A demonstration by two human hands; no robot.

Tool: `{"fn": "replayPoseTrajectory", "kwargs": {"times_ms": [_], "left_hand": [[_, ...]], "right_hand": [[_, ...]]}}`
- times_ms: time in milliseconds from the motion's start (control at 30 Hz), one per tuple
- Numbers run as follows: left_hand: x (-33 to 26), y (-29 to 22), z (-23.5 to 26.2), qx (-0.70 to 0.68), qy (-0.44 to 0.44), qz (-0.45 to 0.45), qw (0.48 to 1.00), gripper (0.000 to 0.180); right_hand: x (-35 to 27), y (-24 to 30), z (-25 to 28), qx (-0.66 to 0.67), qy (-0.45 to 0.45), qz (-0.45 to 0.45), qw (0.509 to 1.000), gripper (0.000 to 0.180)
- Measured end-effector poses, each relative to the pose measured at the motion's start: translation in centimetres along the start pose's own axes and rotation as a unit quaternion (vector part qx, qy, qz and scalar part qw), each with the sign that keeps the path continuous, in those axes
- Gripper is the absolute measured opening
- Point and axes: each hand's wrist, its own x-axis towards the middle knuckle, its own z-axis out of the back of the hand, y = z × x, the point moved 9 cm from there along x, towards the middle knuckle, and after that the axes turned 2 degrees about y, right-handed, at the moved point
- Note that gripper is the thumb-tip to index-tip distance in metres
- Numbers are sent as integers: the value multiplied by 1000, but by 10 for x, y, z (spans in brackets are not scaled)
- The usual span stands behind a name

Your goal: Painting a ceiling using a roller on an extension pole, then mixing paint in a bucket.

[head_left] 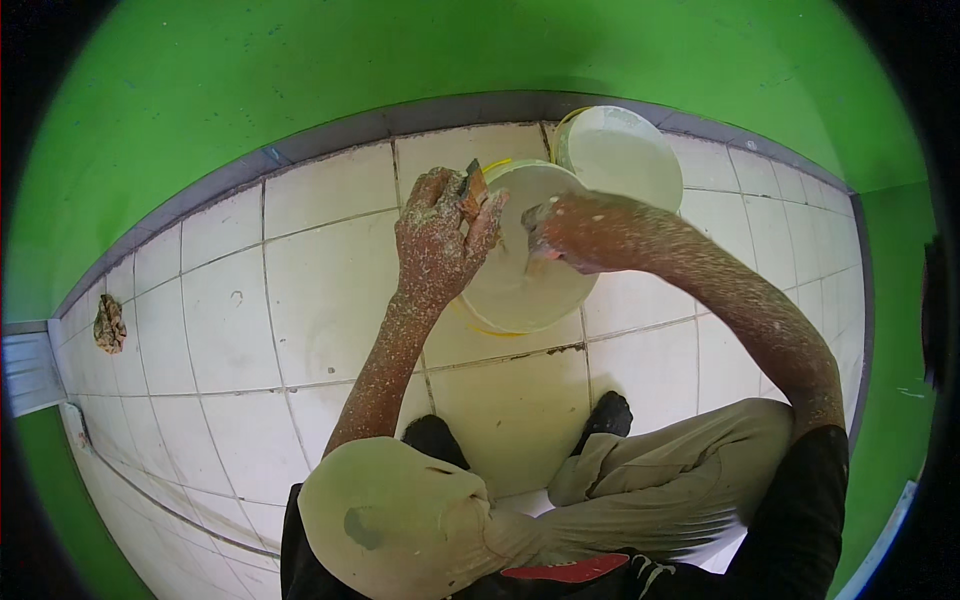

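My left hand [440, 225], spattered with pale flecks, is closed on what looks like a small scraper [472, 192] with an orange-brown handle and a dark end. It is held over the left rim of a white bucket [540, 300] containing milky, pale material. My right hand [570, 232] reaches in from the right above that bucket. Its fingers curl downward over the pale contents and are partly hidden and blurred, so whatever they hold cannot be made out. Wet pale smears cover both forearms.
A second white bucket [625, 150] with a yellow handle stands behind, near the green wall [400, 50]. Far left on the white tiles lies a crumpled brown item [110, 325]. A thin cord [180, 515] runs along the floor at lower left. My feet [436, 440] are just in front of the bucket.
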Motion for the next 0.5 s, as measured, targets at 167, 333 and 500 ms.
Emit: {"fn": "replayPoseTrajectory", "kwargs": {"times_ms": [167, 333, 500], "left_hand": [[-2, 15, 5, -40, 19, 78, 996, 31], [2, 0, 6, -8, -7, 24, 1000, 28], [1, -2, 3, -27, 13, 19, 999, 27]], "right_hand": [[-7, 23, 75, -33, -54, -18, 998, 8], [1, 29, 30, 40, -4, -31, 999, 6], [12, -3, -31, 4, 56, -30, 998, 7]]}}
